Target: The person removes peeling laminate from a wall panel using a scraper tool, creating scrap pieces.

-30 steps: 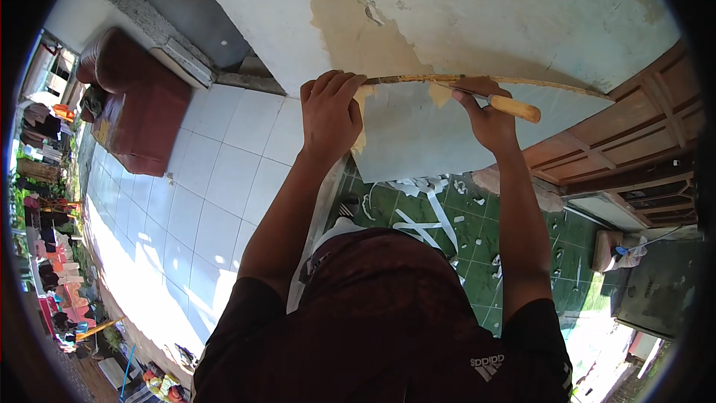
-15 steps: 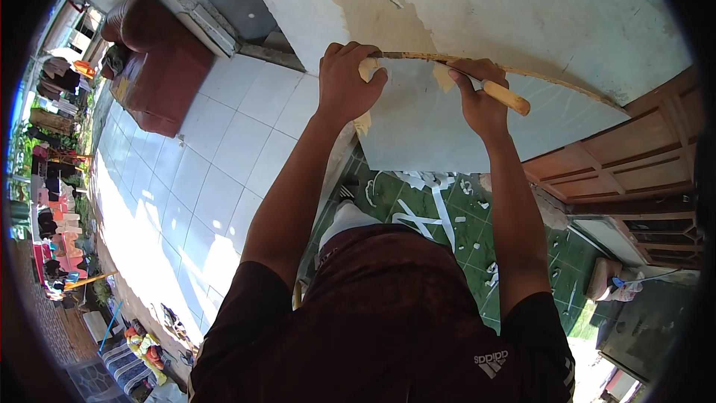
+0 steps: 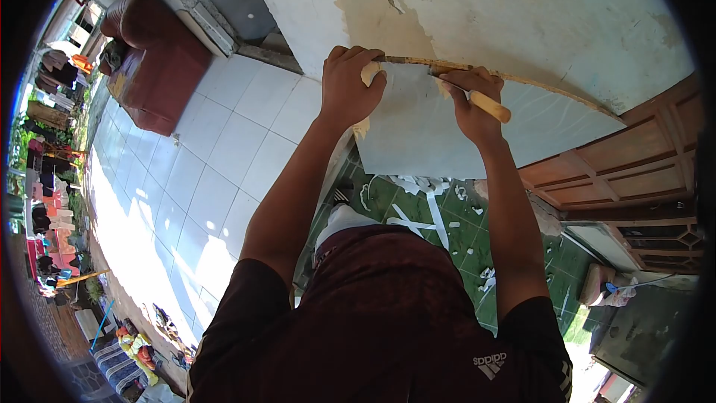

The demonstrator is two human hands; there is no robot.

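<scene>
A pale board (image 3: 425,134) stands upright in front of me, its rough brown upper edge (image 3: 552,88) showing. My left hand (image 3: 349,89) is closed over the board's top left corner, thumb on the near face. Tan bare patches, where the pale surface is gone, show beside it. In my right hand (image 3: 477,108) is a wooden-handled scraper (image 3: 488,106) with a thin metal blade. The blade points left and lies against the board just below the top edge. My right fingertips reach to that edge; the blade's tip is partly hard to make out.
A wall with peeling paint (image 3: 522,15) rises behind the board. White strips and scraps (image 3: 421,213) litter the green tiled floor (image 3: 470,239). A brown panelled wooden door (image 3: 619,149) is at the right. On the white tiles (image 3: 231,142) at left stands a red sofa (image 3: 168,67).
My right hand and the scraper have moved a little left along the board's top edge. My left hand keeps its hold on the corner.
</scene>
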